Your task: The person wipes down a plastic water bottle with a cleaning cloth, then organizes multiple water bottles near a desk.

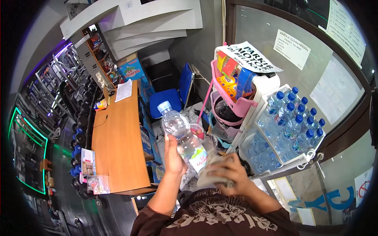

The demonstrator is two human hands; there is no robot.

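Left of both hands runs a long wooden desk, with a sheet of paper at its far end and a blue chair beyond its corner. Right of the hands stands a white rack packed with blue-capped bottles, and just beside it, farther from the person, a pink tiered shelf of snack packets under a printed parking sign. Between desk and rack, the left hand is wrapped around the lower body of a clear water bottle, held tilted with its blue cap pointing up and away. Touching the bottle's base, the right hand is closed over a crumpled grey cloth, pressed against the bottle's labelled end.
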